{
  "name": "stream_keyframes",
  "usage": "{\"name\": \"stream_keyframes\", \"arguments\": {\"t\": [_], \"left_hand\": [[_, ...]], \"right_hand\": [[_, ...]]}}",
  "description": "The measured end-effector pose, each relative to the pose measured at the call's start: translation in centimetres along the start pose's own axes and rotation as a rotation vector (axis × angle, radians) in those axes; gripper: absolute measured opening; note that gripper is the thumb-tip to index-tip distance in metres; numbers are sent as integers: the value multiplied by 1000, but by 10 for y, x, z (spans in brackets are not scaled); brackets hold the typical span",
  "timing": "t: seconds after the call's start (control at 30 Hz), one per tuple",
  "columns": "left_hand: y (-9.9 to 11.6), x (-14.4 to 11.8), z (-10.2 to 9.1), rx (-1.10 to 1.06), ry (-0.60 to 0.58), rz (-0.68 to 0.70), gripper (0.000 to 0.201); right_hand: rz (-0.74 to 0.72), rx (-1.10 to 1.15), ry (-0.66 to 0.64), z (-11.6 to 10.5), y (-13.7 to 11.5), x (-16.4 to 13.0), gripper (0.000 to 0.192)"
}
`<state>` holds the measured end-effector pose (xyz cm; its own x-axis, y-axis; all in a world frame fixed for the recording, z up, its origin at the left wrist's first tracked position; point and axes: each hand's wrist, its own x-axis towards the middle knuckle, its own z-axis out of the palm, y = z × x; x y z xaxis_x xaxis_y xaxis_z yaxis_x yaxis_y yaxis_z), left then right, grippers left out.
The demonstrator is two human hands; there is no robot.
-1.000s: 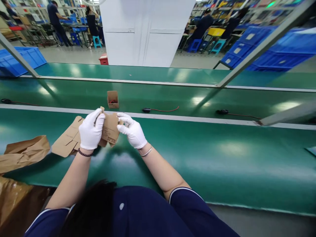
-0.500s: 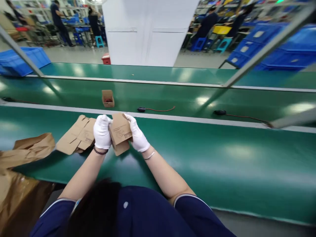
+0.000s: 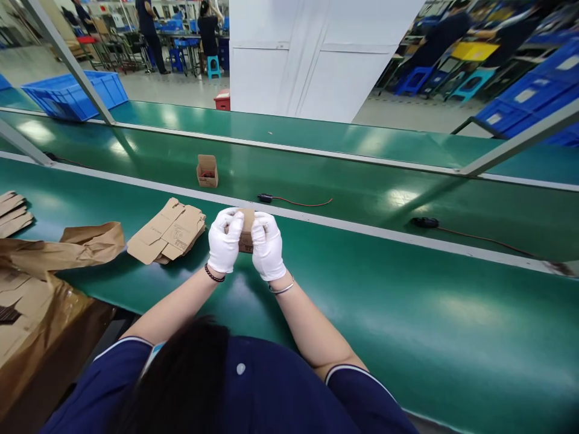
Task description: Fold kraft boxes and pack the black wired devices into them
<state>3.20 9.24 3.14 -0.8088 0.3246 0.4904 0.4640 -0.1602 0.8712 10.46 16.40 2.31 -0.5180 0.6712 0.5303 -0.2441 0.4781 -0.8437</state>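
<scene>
Both hands wear white gloves and grip one small brown cardboard box above the green work surface. My left hand is closed on the box's left side, thumb up near its top. On its right side, my right hand is closed with bent fingers at the upper edge. Much of the box is hidden behind the gloves. Left of my hands lies a stack of flat, unfolded cardboard boxes with printing on them.
An upright open box with something reddish inside stands on the belt. Two black plugs with red cables, one nearer and one farther right, lie there. Brown wrapping paper is at left, a blue crate behind. Metal posts rise both sides.
The box in my hands has turned and its long flap no longer hangs down. Both hands have come closer together around it. The camera view has shifted left.
</scene>
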Motion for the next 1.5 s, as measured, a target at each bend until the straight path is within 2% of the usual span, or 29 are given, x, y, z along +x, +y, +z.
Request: {"name": "stream_keyframes", "arguments": {"t": [0.1, 0.17, 0.23, 0.33, 0.4, 0.47, 0.53, 0.6, 0.67, 0.73, 0.77, 0.83, 0.9, 0.97, 1.03, 1.1, 1.17, 1.2, 1.27, 1.37, 1.43, 1.47, 1.5], "left_hand": [[6, 0, -1, 36, 26, 157, 24], [7, -1, -3, 54, -7, 246, 25], [6, -2, -4, 63, -39, 280, 34], [3, -4, -6, 44, -27, 294, 45], [2, -4, -7, 35, -74, 327, 40], [0, -2, -9, 33, -151, 381, 33], [-2, -2, -11, 55, -164, 427, 64], [-5, -3, -11, 100, -76, 438, 87], [-10, -6, -9, 151, 32, 409, 91], [-16, -11, -6, 174, 68, 360, 90], [-20, -14, -5, 174, 50, 339, 88], [-27, -18, -4, 168, -53, 321, 78], [-34, -20, -5, 167, -215, 295, 68], [-43, -20, -8, 203, -354, 240, 70], [-52, -18, -11, 297, -391, 209, 86], [-62, -15, -13, 407, -415, 226, 102], [-73, -13, -14, 465, -504, 192, 106], [-78, -13, -15, 469, -555, 137, 106], [-87, -14, -17, 461, -606, -23, 106], [-99, -19, -24, 464, -578, -175, 109], [-104, -24, -30, 508, -495, -134, 110], [-104, -27, -33, 533, -435, -78, 111], [-103, -30, -36, 552, -369, -4, 111]], "right_hand": [[-93, 19, 87, 1, -1, -3, 28], [-124, -23, 82, 0, -1, -5, 30], [-114, -102, 47, -1, 0, -6, 32], [-103, -149, 14, -4, 3, -7, 37], [-127, -110, 25, -5, 5, -6, 36], [-128, -54, 91, -6, 6, -4, 36], [-37, 33, 198, -7, 6, -1, 45], [184, 189, 240, -6, 4, 0, 56], [456, 405, 87, -4, 1, -2, 63], [609, 592, -171, -2, -1, -6, 68], [614, 654, -260, -2, -1, -8, 69], [539, 682, -294, -5, 3, -8, 69], [477, 547, -251, -13, 11, -4, 66], [419, 217, -299, -23, 17, 3, 56], [302, -256, -460, -33, 18, 10, 40], [153, -662, -683, -40, 13, 13, 27], [41, -826, -868, -44, 8, 14, 24], [2, -829, -900, -47, 7, 16, 26], [-44, -792, -821, -61, 14, 26, 29], [31, -848, -492, -109, 46, 62, 34], [219, -992, -300, -155, 77, 92, 35], [350, -1078, -213, -180, 91, 105, 37], [419, -1123, -149, -204, 105, 115, 40]]}}
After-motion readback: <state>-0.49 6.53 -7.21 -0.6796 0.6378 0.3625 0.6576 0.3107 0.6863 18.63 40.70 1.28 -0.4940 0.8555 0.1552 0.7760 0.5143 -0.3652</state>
